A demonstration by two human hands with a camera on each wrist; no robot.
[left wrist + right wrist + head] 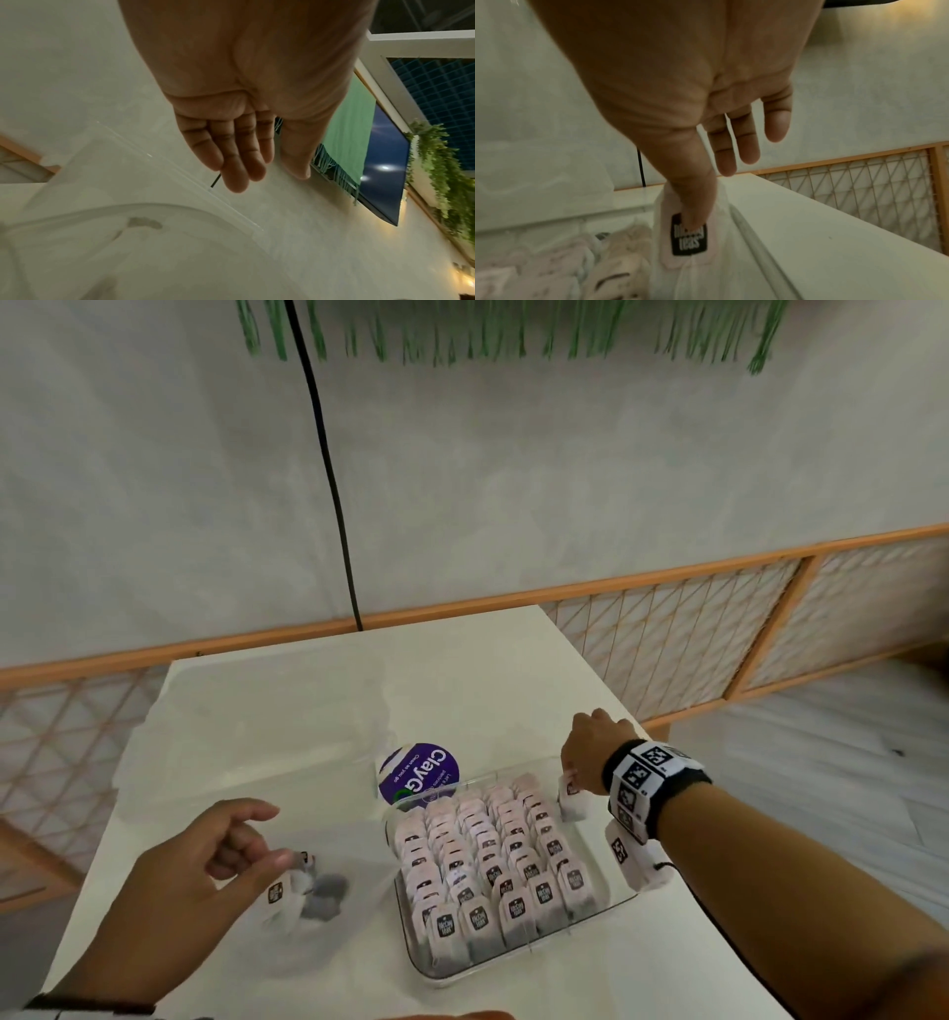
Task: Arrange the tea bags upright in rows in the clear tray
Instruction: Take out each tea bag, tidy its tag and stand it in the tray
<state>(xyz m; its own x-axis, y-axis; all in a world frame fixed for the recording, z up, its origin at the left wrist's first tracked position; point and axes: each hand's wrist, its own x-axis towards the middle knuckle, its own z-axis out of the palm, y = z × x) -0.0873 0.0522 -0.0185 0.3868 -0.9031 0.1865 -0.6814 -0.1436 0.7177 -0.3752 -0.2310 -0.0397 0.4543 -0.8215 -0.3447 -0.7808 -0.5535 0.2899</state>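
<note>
A clear tray (513,959) sits on the white table, packed with several rows of upright pink tea bags (493,860) bearing black tags. My right hand (571,775) is at the tray's far right corner and pinches one tea bag (571,798) by its top. In the right wrist view the thumb presses this tea bag's (687,239) black tag, above the tray's edge (757,243). My left hand (267,837) hovers with loose fingers over a few loose tea bags (303,886) inside clear plastic packaging. The left hand (257,172) holds nothing.
A round purple-lidded container (418,775) stands just behind the tray. Clear plastic packaging (205,762) spreads over the table's left half. The table (513,670) ends close to the tray's right side. A black cable (334,505) hangs on the wall behind.
</note>
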